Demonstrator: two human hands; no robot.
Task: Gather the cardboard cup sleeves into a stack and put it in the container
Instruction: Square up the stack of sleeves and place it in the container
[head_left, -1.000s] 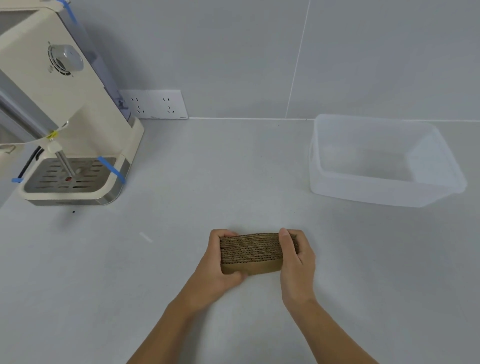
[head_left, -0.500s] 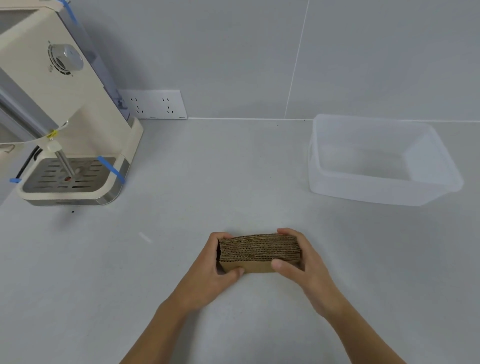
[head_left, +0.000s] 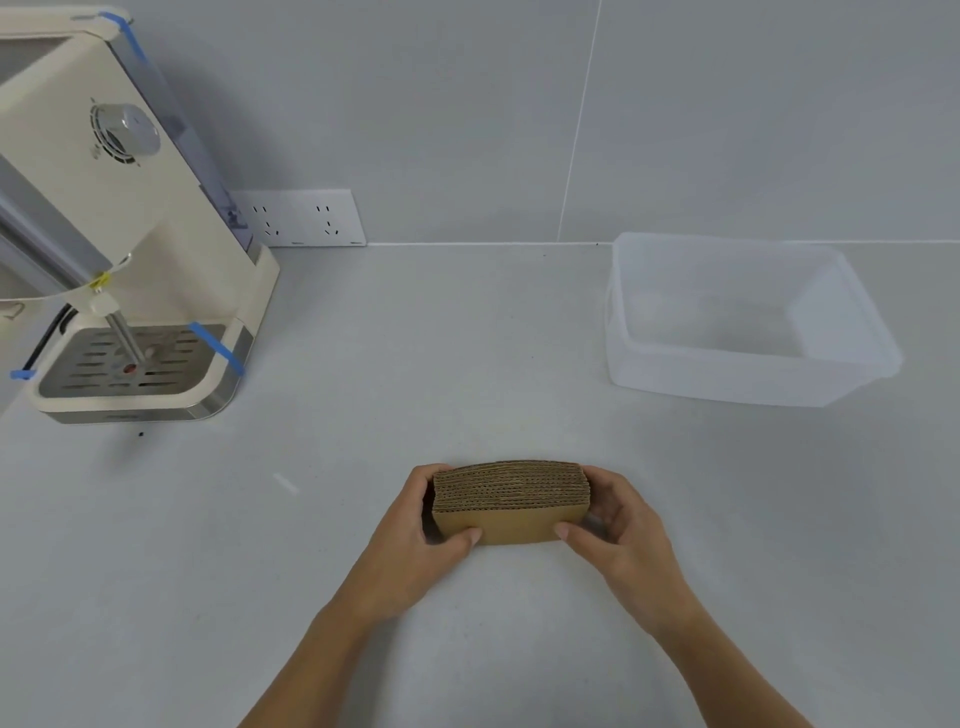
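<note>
A stack of brown corrugated cardboard cup sleeves (head_left: 511, 501) stands on edge on the grey counter, low in the middle of the head view. My left hand (head_left: 415, 540) clasps its left end, thumb on the front face. My right hand (head_left: 623, 525) clasps its right end the same way. The sleeves sit flush in one block between both hands. The clear plastic container (head_left: 748, 387) lies at the far right near the wall, with nothing visible inside it.
A cream coffee machine (head_left: 130, 249) with blue tape strips and a metal drip tray stands at the far left. A white wall socket strip (head_left: 306, 218) sits at the back. A small white scrap (head_left: 285, 483) lies left of the stack.
My right hand has slid from on top of the stack to its right end, thumb now on the front. The stack has stayed in place and looks more squared.
</note>
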